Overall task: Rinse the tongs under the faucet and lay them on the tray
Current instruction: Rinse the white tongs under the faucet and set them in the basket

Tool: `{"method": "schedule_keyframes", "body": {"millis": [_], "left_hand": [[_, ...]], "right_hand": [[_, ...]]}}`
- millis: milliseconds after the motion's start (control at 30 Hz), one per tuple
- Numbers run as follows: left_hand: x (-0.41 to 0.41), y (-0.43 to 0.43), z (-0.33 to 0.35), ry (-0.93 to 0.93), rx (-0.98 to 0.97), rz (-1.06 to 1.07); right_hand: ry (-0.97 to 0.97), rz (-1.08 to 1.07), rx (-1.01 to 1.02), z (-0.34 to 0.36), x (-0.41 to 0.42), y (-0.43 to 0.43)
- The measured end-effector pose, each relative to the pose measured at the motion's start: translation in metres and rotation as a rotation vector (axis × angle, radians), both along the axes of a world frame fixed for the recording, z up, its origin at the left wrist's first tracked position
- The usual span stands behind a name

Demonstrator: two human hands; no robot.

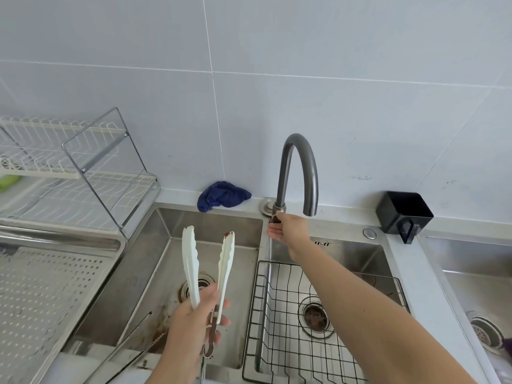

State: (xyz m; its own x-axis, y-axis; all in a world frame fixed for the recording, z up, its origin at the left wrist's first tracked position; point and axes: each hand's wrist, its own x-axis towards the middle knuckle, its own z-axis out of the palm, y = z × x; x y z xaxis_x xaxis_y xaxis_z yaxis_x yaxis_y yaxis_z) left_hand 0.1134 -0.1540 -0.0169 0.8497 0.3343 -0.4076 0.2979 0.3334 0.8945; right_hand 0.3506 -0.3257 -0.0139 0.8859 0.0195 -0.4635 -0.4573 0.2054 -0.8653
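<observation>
My left hand [191, 325] grips white tongs [225, 270] near their hinge, over the left sink basin [155, 273]. The two arms point up and away, spread apart, with brown residue on both tips. My right hand [288, 227] reaches to the base of the dark grey arched faucet [297, 173] and its fingers rest on the faucet handle. No water runs from the spout. A perforated white tray [47, 297] lies on the counter to the left of the sink.
A second pair of thin metal tongs [133, 347] leans in the stained left basin. A black wire basket [304, 328] sits in the right basin. A blue cloth [221, 196], a black holder [403, 214], a white dish rack [69, 167] and another sink [476, 286] surround them.
</observation>
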Motion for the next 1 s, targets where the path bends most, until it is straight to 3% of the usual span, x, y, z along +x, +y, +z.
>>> {"method": "schedule_keyframes", "body": {"millis": [500,667,1000], "left_hand": [[0.000,-0.003,0.003,0.029,0.016,-0.017],[-0.005,-0.007,0.007,0.045,0.079,-0.035],[-0.007,-0.037,0.006,0.116,0.199,-0.123]], "right_hand": [[-0.038,0.057,0.007,0.002,-0.015,-0.004],[-0.035,-0.058,0.036,0.002,-0.043,-0.014],[-0.011,0.079,0.027,-0.021,-0.115,-0.032]]}}
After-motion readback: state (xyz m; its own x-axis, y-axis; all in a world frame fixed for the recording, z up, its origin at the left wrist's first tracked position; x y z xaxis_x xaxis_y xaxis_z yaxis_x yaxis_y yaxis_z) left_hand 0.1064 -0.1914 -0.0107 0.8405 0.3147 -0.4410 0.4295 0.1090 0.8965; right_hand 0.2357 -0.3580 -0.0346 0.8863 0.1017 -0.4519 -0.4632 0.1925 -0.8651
